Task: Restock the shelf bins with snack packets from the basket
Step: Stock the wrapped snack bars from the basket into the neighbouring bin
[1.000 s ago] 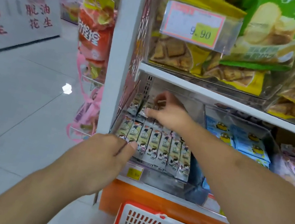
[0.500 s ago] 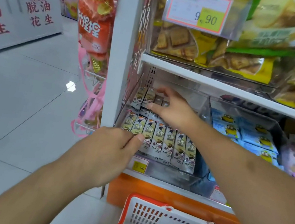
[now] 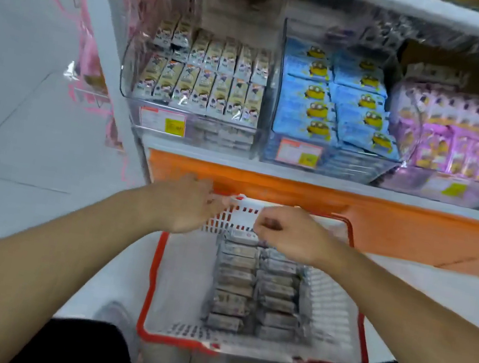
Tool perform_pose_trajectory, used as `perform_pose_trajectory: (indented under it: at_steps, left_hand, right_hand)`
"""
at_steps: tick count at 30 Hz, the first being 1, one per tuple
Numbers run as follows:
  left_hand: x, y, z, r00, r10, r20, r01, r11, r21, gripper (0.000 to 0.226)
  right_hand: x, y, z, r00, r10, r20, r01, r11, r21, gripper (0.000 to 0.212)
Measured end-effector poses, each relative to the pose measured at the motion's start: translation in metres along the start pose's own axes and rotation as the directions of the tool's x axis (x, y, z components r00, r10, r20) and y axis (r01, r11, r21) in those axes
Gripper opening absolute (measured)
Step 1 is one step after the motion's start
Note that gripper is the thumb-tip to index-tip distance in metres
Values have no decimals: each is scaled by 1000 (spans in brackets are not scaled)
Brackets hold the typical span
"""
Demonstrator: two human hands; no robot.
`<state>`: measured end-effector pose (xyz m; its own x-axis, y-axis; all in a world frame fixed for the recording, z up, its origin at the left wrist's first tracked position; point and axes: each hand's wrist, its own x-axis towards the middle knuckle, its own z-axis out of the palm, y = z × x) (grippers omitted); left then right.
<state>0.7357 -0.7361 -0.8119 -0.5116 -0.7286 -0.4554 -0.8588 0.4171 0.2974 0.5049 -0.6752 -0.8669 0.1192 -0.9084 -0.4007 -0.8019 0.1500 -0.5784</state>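
My left hand (image 3: 187,204): over basket's far rim, fingers loose, holding nothing.
My right hand (image 3: 289,237): curled over packets, grip unclear from blur.
Snack packets (image 3: 234,278): two rows inside basket (image 3: 152,277).
Shelf bin (image 3: 129,74): above, full.

White shelf (image 3: 327,177) with three clear bins (image 3: 196,129) of snack packets (image 3: 205,93); basket (image 3: 154,278) on floor (image 3: 34,131).

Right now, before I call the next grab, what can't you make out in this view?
- Right hand: motion blur hides whether its curled fingers hold a packet.
- Left hand: fingertips smear into the basket rim; contact unclear.
- Basket packets: print blurred, unreadable.
- Price tag on the left bin: figures too small and blurred.
- Purple packets: cut by the right edge, blurred.
- Upper shelf: cropped by the top edge.
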Motion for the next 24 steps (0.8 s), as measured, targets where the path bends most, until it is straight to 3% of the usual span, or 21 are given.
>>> perform_pose_trajectory:
  at_steps: [2, 4, 5, 7, 11, 15, 19, 24]
  left_hand:
    - [4, 4, 36, 985, -121, 126, 110, 990, 89, 73]
    - [8, -4, 70, 953, -236, 190, 223, 971, 88, 85]
    - [10, -10, 84, 933, -288, 215, 282, 958, 58, 94]
    - [17, -22, 107, 906, -341, 252, 351, 936, 6, 107]
    - [20, -25, 124, 903, -342, 261, 358, 934, -16, 115]
    - [28, -28, 122, 900, -323, 294, 349, 936, -41, 115]
    - [31, -27, 123, 892, -338, 300, 361, 932, -23, 112]
    - [32, -24, 117, 900, -391, 190, 382, 920, 85, 95]
  right_hand:
    - [-8, 49, 37, 978, 99, 183, -76, 988, -131, 21]
    - [-14, 85, 70, 915, 169, 365, -57, 952, -300, 19]
    - [-16, 101, 86, 864, 302, 403, -200, 940, -276, 23]
    - [-24, 122, 105, 852, 340, 399, -203, 916, -347, 37]
    - [-35, 148, 131, 830, 378, 410, -188, 882, -433, 48]
    - [-31, 154, 138, 868, 377, 323, -219, 875, -432, 39]
    - [-30, 158, 135, 870, 382, 313, -234, 877, -420, 43]
    - [-26, 138, 116, 876, 336, 346, -257, 932, -254, 30]
